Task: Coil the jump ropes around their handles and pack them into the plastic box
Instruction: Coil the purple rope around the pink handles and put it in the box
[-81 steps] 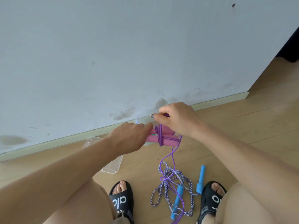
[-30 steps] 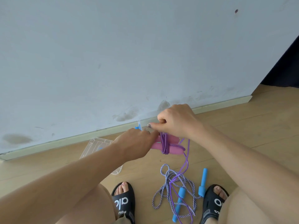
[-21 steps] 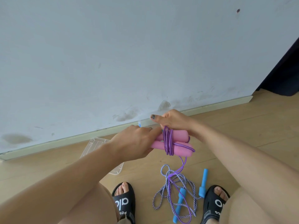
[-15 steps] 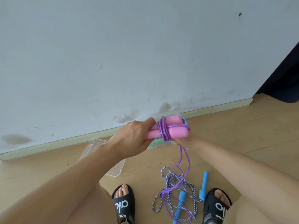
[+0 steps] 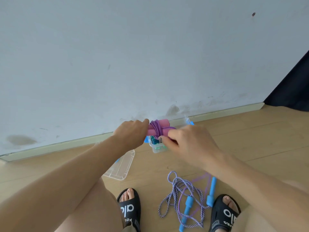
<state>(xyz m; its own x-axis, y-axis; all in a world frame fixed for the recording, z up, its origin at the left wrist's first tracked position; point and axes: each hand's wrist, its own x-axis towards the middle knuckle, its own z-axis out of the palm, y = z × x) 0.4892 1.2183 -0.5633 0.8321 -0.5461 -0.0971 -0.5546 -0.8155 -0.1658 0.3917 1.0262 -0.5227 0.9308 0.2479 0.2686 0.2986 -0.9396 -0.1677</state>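
- Step in hand: winding the purple cord (image 5: 157, 129) round the two pink handles (image 5: 161, 127), held side by side in the air just above the plastic box (image 5: 158, 148).
- Left hand (image 5: 132, 134): grip closed round the 9 o'clock ends of the handles, steadying the bundle.
- Right hand (image 5: 190, 141): grip pinches the cord at the 3 o'clock side of the wraps, thumb and forefinger pressed together on it.
- Several turns already sit round the middle of the handles; a faint, blurred purple tail (image 5: 200, 179) hangs to the floor at 6 o'clock, so coiling looks unfinished.
- Next move likely calls for more turns with the cord kept taut, then tucking the end and lowering the bundle into the box.
- Second rope, blue handles (image 5: 188, 205) with striped cord (image 5: 175, 190), lies loose on the floor (image 5: 250, 144) between the sandals (image 5: 129, 210), not coiled yet.
- Clear lid (image 5: 124, 166) lies on the floor at 7 o'clock from the box.
- Hidden: the box is mostly covered by hands and handles; something teal inside, cannot tell what.
- Right ends of the handles are behind the right hand; the purple tail overlaps the striped cord, so its end is unclear.
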